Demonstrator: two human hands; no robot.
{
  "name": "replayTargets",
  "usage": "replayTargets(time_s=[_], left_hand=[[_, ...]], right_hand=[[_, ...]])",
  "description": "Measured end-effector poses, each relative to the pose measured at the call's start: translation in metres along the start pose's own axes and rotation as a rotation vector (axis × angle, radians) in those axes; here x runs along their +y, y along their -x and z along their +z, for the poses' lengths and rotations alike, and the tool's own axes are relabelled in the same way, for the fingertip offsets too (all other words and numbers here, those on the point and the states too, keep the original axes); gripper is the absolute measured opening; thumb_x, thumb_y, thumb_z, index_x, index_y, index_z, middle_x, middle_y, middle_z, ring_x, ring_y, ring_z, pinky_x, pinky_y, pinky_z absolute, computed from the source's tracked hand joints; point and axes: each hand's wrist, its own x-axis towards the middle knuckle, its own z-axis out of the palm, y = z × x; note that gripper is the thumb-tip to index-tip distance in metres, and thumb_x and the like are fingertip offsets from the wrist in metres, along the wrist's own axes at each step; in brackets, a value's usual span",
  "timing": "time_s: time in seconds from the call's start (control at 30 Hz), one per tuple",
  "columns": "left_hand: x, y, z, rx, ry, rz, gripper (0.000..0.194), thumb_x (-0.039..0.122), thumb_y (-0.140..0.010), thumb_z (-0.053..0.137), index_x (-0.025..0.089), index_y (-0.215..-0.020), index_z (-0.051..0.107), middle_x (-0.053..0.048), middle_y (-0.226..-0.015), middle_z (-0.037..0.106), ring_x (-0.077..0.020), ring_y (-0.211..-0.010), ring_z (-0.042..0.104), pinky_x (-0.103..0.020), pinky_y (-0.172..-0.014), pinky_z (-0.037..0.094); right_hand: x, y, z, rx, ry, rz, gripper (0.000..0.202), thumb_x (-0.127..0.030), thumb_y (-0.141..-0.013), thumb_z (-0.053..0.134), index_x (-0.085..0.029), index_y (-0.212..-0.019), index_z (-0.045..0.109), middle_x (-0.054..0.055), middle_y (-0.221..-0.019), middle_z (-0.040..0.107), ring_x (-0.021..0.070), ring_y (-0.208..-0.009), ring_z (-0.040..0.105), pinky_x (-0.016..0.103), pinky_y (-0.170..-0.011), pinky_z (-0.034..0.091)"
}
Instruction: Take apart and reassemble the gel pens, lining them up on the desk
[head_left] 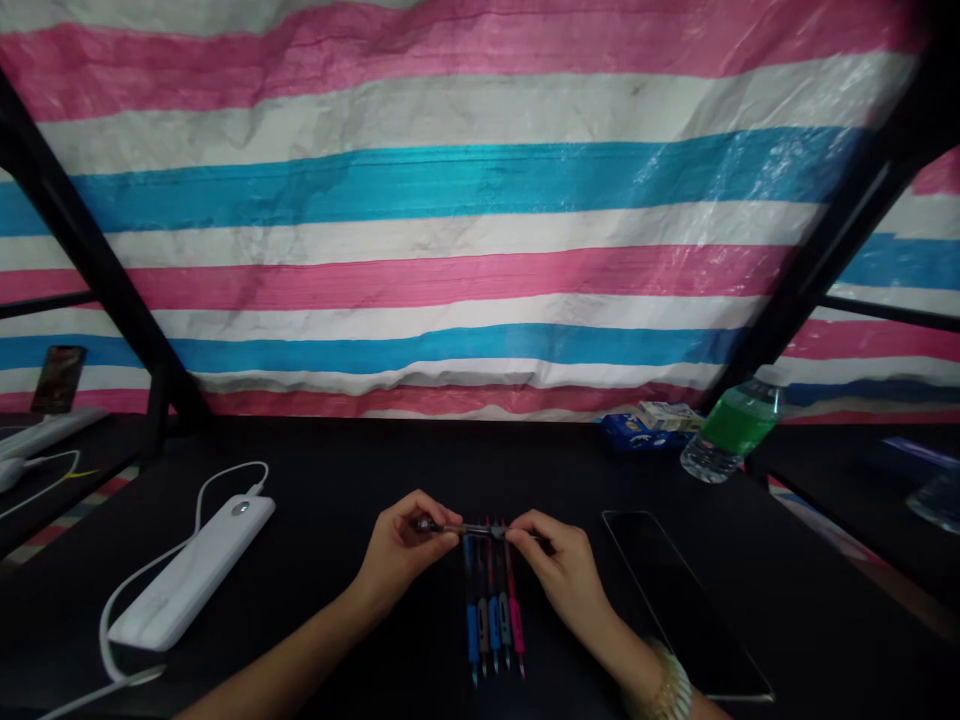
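A dark pen [477, 529] is held level between my two hands. My left hand [401, 550] pinches its left part with thumb and fingers, and a rounded clear end shows by the palm. My right hand [562, 565] pinches the pen's grey right part. Just below, several pens lie side by side on the black table, pointing away from me: a blue pen [472, 630] on the left, grey and blue ones in the middle, and a pink pen [517, 625] on the right. The hands and the held pen partly cover their far ends.
On the left lies a white power bank [193, 570] with a white cable [120, 600]. To the right is a black phone or tablet [682, 600]. Behind it stand a green-labelled bottle [735, 425] and a blue pack [637, 433]. Striped sheeting [450, 180] hangs behind the black table [330, 470].
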Motion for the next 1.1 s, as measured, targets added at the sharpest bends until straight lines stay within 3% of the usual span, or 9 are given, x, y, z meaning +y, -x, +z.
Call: replayTargets(time_s=[0.07,0.17,0.37,0.53,0.7,0.77,0.9,1.0,1.1], left_hand=[[-0.0005,-0.0002,0.0005,0.043,0.005,0.002,0.021,0.02,-0.07,0.081,0.017,-0.075,0.06,-0.005,-0.088,0.071,-0.017,-0.085,0.066,-0.027,-0.079,0.05],[-0.0021,-0.0015,-0.0007,0.11,0.04,-0.012,0.022,0.019,-0.069,0.081,0.017,-0.076,0.061,-0.004,-0.089,0.071,-0.0163,-0.086,0.066,-0.027,-0.081,0.049],[-0.0034,-0.0031,-0.0036,0.158,0.122,-0.071,0.023,0.018,-0.068,0.082,0.017,-0.077,0.061,-0.003,-0.092,0.072,-0.0148,-0.087,0.066,-0.025,-0.081,0.048],[-0.0023,-0.0022,-0.0038,0.15,0.11,-0.066,0.022,0.019,-0.069,0.081,0.018,-0.076,0.061,-0.003,-0.09,0.073,-0.0143,-0.087,0.067,-0.024,-0.081,0.048],[-0.0013,-0.0013,-0.0032,0.127,0.077,-0.016,0.023,0.017,-0.066,0.083,0.017,-0.073,0.06,-0.003,-0.086,0.072,-0.0162,-0.086,0.068,-0.026,-0.08,0.051],[-0.0007,-0.001,-0.0026,0.137,0.069,-0.011,0.023,0.017,-0.066,0.083,0.017,-0.073,0.061,-0.003,-0.085,0.072,-0.0166,-0.085,0.068,-0.027,-0.08,0.051],[0.0002,-0.0003,-0.002,0.186,0.063,-0.03,0.023,0.019,-0.066,0.082,0.017,-0.075,0.061,-0.004,-0.088,0.073,-0.0169,-0.085,0.068,-0.027,-0.079,0.051],[0.0006,0.0,-0.0016,0.188,0.072,-0.031,0.024,0.019,-0.065,0.083,0.017,-0.074,0.061,-0.004,-0.087,0.073,-0.0172,-0.084,0.068,-0.027,-0.079,0.051],[0.0007,-0.0002,-0.0014,0.172,0.075,-0.02,0.025,0.018,-0.063,0.084,0.017,-0.072,0.061,-0.004,-0.083,0.072,-0.0178,-0.083,0.068,-0.028,-0.077,0.052]], right_hand=[[-0.001,-0.0001,-0.0009,-0.033,-0.038,-0.02,0.022,-0.036,-0.093,0.053,-0.02,-0.098,0.066,-0.002,-0.066,0.054,0.0136,-0.059,0.053,0.024,-0.055,0.041],[-0.0011,-0.0015,-0.0002,-0.033,-0.15,-0.043,0.035,-0.034,-0.092,0.054,-0.023,-0.125,0.048,-0.001,-0.079,0.055,0.0148,-0.068,0.056,0.024,-0.06,0.046],[0.0046,-0.0021,0.0004,0.004,-0.105,0.011,0.01,-0.03,-0.094,0.05,-0.022,-0.099,0.053,0.003,-0.079,0.064,0.0173,-0.071,0.063,0.025,-0.059,0.047],[0.004,-0.0008,-0.0034,0.053,0.065,-0.077,0.011,-0.029,-0.094,0.051,-0.021,-0.096,0.059,0.001,-0.071,0.058,0.0164,-0.062,0.058,0.025,-0.051,0.041],[0.0005,0.0,-0.0056,0.039,0.19,-0.206,0.036,-0.03,-0.1,0.039,-0.021,-0.067,0.052,0.001,-0.063,0.05,0.0167,-0.061,0.052,0.029,-0.059,0.039],[0.0003,0.0007,-0.0058,0.025,0.18,-0.209,0.036,-0.03,-0.101,0.036,-0.021,-0.072,0.055,0.001,-0.065,0.052,0.0171,-0.063,0.053,0.029,-0.06,0.04],[0.0001,0.0012,-0.0051,0.01,0.161,-0.151,0.017,-0.031,-0.098,0.045,-0.022,-0.108,0.055,0.003,-0.083,0.061,0.0165,-0.064,0.056,0.028,-0.059,0.043],[-0.0008,0.0009,-0.0044,0.008,0.2,-0.213,0.015,-0.028,-0.098,0.045,-0.021,-0.093,0.057,0.004,-0.08,0.06,0.0182,-0.069,0.057,0.029,-0.063,0.043],[-0.0021,0.0009,-0.0045,-0.014,0.226,-0.249,0.031,-0.027,-0.1,0.038,-0.022,-0.073,0.054,0.003,-0.069,0.055,0.0184,-0.066,0.054,0.03,-0.062,0.041]])
